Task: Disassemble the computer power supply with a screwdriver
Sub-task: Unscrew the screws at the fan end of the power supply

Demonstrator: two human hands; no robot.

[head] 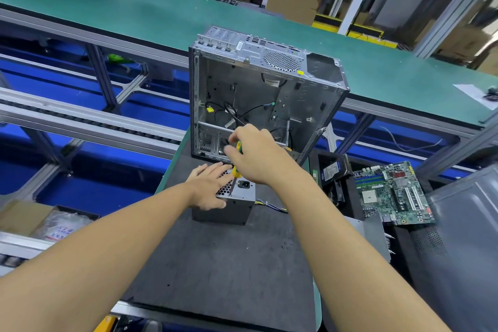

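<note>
The grey power supply stands on the dark mat in front of an open computer case. Its honeycomb grille and power socket face up. My left hand lies flat on the grille with fingers straight, thumb over the near edge. My right hand grips the yellow-green handle of a screwdriver. The shaft points down to the near top edge of the power supply. Coloured wires trail out of the unit on its right.
A green motherboard lies in a black tray to the right, beside a grey case panel. A green conveyor belt runs behind the case. Roller rails and blue bins sit to the left, with a cardboard box of bagged parts.
</note>
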